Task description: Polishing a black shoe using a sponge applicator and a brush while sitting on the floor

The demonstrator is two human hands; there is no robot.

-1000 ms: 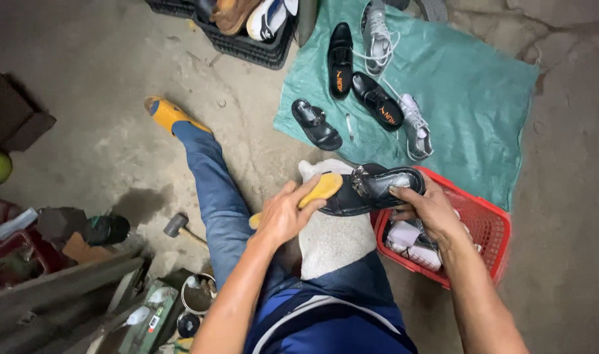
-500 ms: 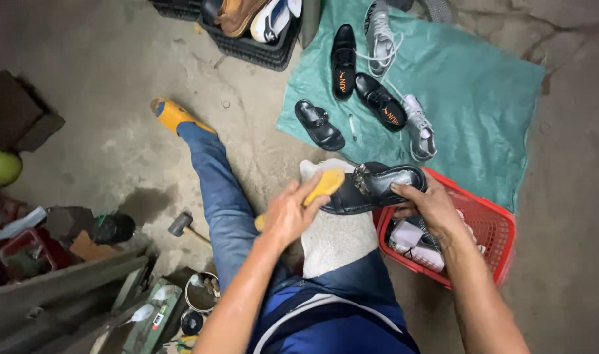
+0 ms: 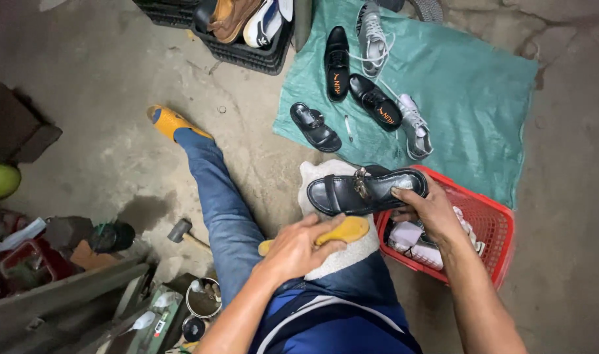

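The black sandal (image 3: pixel 367 191) looks like smooth leather with a soft sheen, and a small metal buckle (image 3: pixel 361 183) glints on its strap. The brush (image 3: pixel 339 232) has a yellow handle that reads as smooth, matt plastic or wood; which, I cannot tell. Under it lies a white cloth (image 3: pixel 326 196), coarse and matt. The basket (image 3: pixel 483 226) is glossy red plastic in an open lattice. The jeans (image 3: pixel 224 210) are blue denim, matt. The green sheet (image 3: pixel 470 98) is woven plastic sacking with a dull finish. The floor (image 3: pixel 109 118) is rough, stained concrete. The hammer (image 3: pixel 180 231) has a dull metal head.
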